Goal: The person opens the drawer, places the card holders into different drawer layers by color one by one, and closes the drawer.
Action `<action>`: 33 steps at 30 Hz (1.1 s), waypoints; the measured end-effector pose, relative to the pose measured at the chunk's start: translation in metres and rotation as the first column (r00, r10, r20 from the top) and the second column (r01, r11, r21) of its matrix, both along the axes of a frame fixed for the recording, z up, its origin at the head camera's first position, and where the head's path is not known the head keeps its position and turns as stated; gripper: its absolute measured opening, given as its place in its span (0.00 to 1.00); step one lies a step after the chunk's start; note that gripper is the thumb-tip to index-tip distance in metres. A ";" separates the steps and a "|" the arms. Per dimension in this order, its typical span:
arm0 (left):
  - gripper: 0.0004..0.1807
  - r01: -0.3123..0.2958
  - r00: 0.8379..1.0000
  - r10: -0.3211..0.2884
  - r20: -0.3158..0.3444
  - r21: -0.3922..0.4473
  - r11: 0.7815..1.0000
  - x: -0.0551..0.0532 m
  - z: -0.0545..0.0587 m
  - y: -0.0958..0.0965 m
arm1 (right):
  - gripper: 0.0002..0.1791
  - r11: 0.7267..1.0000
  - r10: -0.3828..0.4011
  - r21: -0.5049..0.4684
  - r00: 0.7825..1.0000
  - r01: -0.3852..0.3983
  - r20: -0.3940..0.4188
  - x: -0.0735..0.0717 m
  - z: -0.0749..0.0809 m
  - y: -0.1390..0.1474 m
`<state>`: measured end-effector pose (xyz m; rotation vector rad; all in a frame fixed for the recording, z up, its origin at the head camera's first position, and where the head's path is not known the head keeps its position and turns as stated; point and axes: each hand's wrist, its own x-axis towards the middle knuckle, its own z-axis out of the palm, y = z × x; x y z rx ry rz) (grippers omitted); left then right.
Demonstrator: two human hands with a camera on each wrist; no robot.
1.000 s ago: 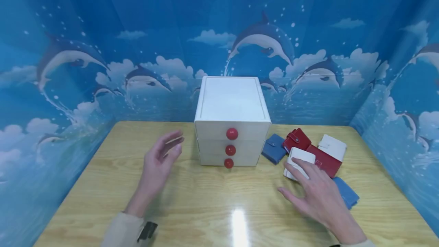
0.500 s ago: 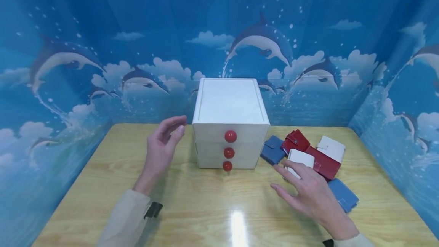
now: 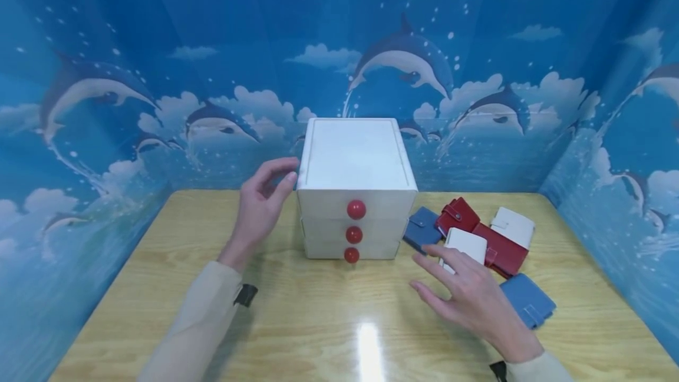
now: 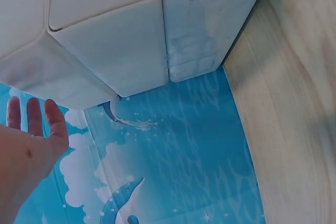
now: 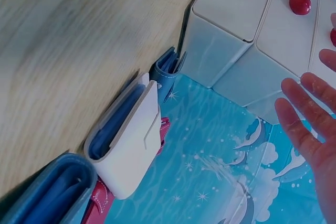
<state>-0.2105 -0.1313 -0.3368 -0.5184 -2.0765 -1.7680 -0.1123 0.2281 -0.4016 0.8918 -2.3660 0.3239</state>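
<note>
A white three-drawer box [image 3: 356,155] with a round red knob [image 3: 356,209] on each drawer stands at the table's back middle. Beside its upper left edge is my left hand [image 3: 257,211], fingers loosely bent and holding nothing. In the left wrist view, its fingertips [image 4: 34,109] appear just past the box's side. My right hand [image 3: 472,296] hovers with spread fingers in front of a white wallet [image 3: 465,244], partly covering it in the head view. Nothing is in that hand; the right wrist view shows its fingers [image 5: 304,100] extended.
Around the white wallet lie a blue wallet [image 3: 422,226], a red snap wallet [image 3: 459,214], a long red wallet [image 3: 501,250], another white wallet [image 3: 513,226] and a second blue wallet [image 3: 528,300]. A dolphin-print curtain [image 3: 223,63] borders the wooden table [image 3: 148,287].
My left hand has moved up and right to the box's side. My right hand has drawn left, away from the wallets, uncovering more of the white wallet and the front blue one.
</note>
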 end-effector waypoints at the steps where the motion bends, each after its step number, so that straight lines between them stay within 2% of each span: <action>1: 0.17 0.011 1.000 -0.011 -0.002 0.002 1.000 -0.002 0.001 0.001 | 0.33 1.000 0.005 -0.001 1.000 -0.005 0.001 0.000 0.000 0.000; 5: 0.16 0.047 0.999 -0.047 0.002 -0.016 0.999 -0.010 0.006 0.004 | 0.32 0.999 0.034 -0.008 0.999 -0.034 -0.017 -0.003 0.002 -0.003; 10: 0.16 0.053 0.998 -0.051 0.025 -0.076 0.996 -0.019 0.008 0.008 | 0.29 0.996 0.083 -0.029 0.995 -0.085 -0.062 -0.007 0.005 -0.009; 16: 0.16 0.074 0.996 -0.070 0.054 -0.074 0.995 -0.027 0.003 0.008 | 0.28 0.991 0.122 -0.053 0.989 -0.126 -0.079 -0.009 0.009 -0.014; 25: 0.16 0.087 0.996 -0.085 0.027 -0.084 0.993 -0.038 0.000 0.008 | 0.30 0.984 0.151 -0.078 0.983 -0.159 -0.104 -0.016 0.016 -0.021; 33: 0.15 0.088 0.996 -0.086 0.025 -0.091 0.992 -0.042 -0.002 0.009 | 0.28 0.976 0.186 -0.084 0.973 -0.199 -0.138 -0.026 0.020 -0.031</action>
